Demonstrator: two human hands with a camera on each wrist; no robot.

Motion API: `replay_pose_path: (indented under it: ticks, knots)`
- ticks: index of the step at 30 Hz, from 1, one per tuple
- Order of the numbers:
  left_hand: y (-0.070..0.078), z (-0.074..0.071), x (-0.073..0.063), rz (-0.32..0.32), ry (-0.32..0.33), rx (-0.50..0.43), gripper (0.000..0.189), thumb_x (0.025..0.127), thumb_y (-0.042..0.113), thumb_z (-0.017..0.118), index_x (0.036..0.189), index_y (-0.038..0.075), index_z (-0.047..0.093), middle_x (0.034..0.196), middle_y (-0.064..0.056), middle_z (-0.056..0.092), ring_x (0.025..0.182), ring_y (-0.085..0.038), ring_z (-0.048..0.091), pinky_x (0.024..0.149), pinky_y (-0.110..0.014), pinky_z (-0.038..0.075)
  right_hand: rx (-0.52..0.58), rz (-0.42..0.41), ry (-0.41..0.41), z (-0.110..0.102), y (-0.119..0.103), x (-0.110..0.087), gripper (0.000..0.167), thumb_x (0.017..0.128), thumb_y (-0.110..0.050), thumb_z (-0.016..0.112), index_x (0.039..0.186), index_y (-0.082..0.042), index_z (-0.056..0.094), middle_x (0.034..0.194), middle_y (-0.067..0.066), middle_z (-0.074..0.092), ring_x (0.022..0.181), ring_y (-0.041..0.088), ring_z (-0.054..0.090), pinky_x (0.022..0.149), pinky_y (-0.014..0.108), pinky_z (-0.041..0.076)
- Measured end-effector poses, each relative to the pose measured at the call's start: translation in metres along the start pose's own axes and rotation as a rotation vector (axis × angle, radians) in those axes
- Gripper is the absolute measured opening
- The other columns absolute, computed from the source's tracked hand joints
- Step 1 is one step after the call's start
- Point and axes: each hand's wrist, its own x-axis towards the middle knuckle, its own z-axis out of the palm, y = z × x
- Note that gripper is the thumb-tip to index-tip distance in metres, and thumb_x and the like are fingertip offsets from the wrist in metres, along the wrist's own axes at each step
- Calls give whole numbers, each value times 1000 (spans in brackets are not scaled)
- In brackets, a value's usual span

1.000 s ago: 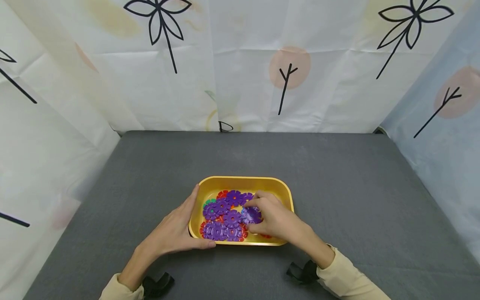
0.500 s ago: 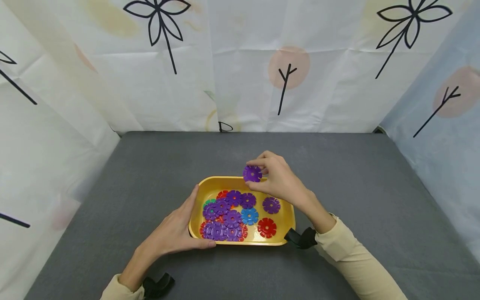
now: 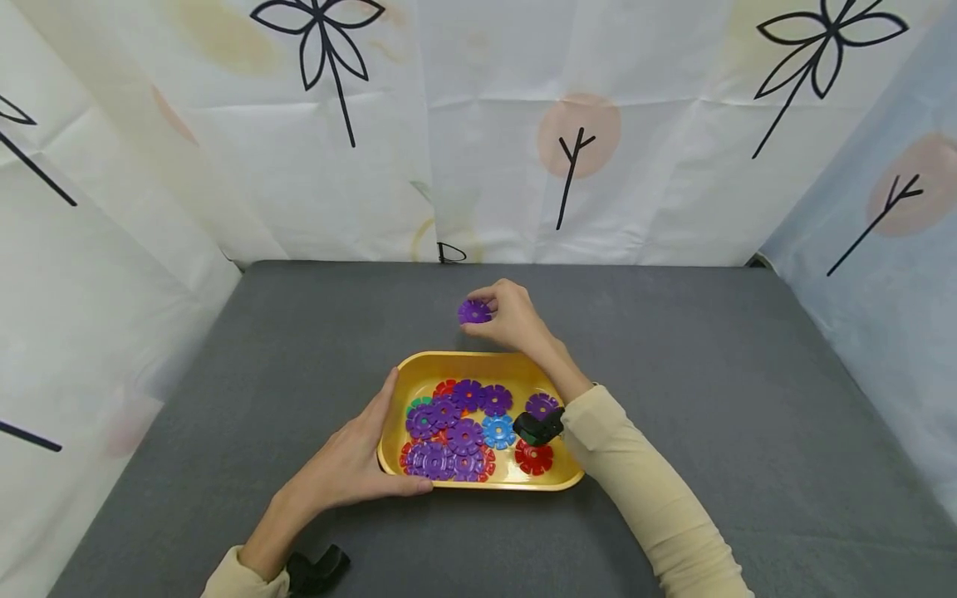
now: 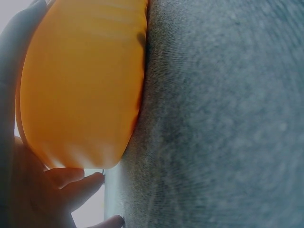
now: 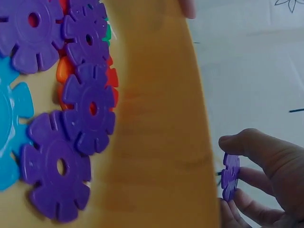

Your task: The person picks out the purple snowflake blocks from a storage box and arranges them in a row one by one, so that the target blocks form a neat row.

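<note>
Beyond the far rim of a yellow tray, my right hand pinches a purple flower-shaped disc between thumb and fingers. In the right wrist view the held disc is seen nearly edge-on. My left hand grips the left end of the tray, thumb along the near rim and fingers at the left side. Inside the tray lie overlapping purple discs, with a blue disc, a red disc and bits of green and orange showing.
The tray stands on a grey cloth-covered table. White patterned curtains hang behind and at both sides. A black strap at the right wrist overlaps the tray's right part in the head view.
My right hand has lifted a purple disc out of the tray and carried it away past the far rim, slightly leftward. The left hand and tray have stayed put.
</note>
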Motion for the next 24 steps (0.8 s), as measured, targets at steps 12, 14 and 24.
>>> replay_pose_path:
  ticks: [12,14,24]
  knots:
    - [-1,0,0,-6,-5,-31,140,68,65,86,166,21,-5,166,-16,30,130,-31,55,104,-55,52,-67,80,-81,22,17,12,46,88,-17,80,129,-1,69,132,19,67,122,31,64,97,38,59]
    - [-1,0,0,-1,-2,-32,141,68,65,86,166,20,-5,166,-16,31,130,-30,55,104,-54,52,-81,94,-89,23,19,13,45,89,-17,79,130,-1,69,133,19,66,124,32,62,99,39,58]
    - [0,1,-1,-11,-7,-37,141,68,65,86,166,19,-5,166,-16,31,131,-31,55,105,-55,51,-83,213,-106,23,20,12,50,87,-8,80,135,1,65,143,22,58,130,34,54,103,42,54]
